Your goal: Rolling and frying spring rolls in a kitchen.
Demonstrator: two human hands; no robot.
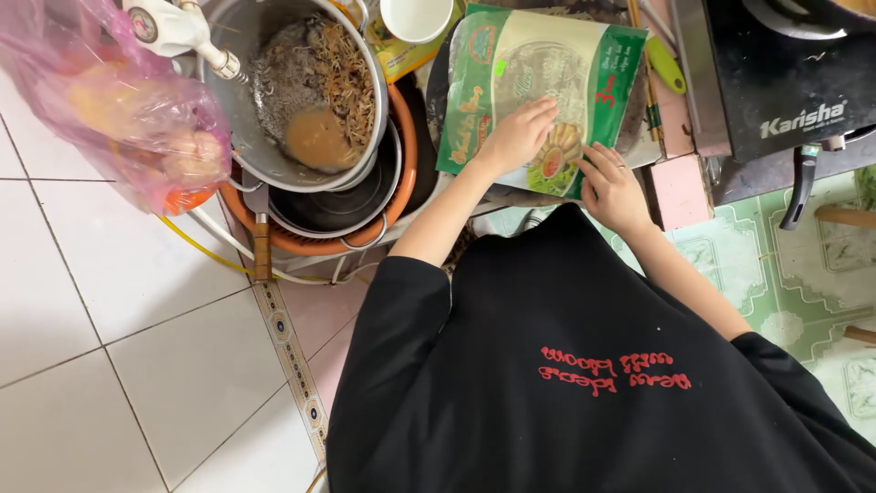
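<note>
A flat green and white plastic package [511, 64] of round rice-paper sheets lies on a dark round tray [440, 82] in front of me. My left hand [518, 137] presses down on the package's near half, fingers together over its clear window. My right hand [610, 187], with a ring on one finger, grips the package's near right corner. My black shirt fills the lower part of the view.
A metal pot [301, 91] with brown liquid and food scraps sits in stacked basins [406, 155] at the left, under a white tap [178, 27]. A pink plastic bag [128, 110] hangs far left. A black stove [785, 73], a white cup [415, 16] and chopsticks [650, 100] are nearby.
</note>
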